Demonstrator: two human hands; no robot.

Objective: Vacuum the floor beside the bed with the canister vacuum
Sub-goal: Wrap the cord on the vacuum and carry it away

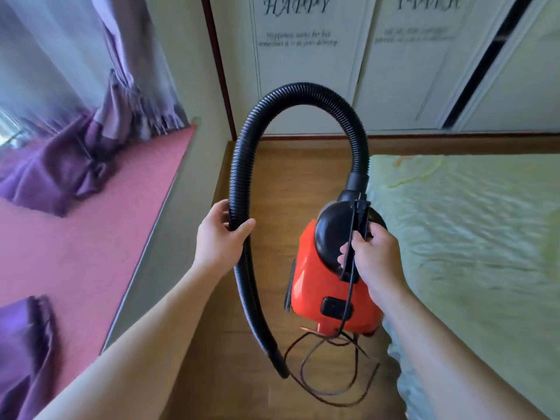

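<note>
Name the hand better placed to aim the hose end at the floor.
Left. The left hand grips the hose above its free end; the right hand holds the vacuum by its handle.

a: the vacuum body (330,286)? glossy red plastic, smooth. its hose (242,147) is ribbed black plastic, matt.
b: and the floor (272,165)?
a: wood, satiny. the bed (469,222) has pale green cloth, the curtain (75,156) shiny purple.
</note>
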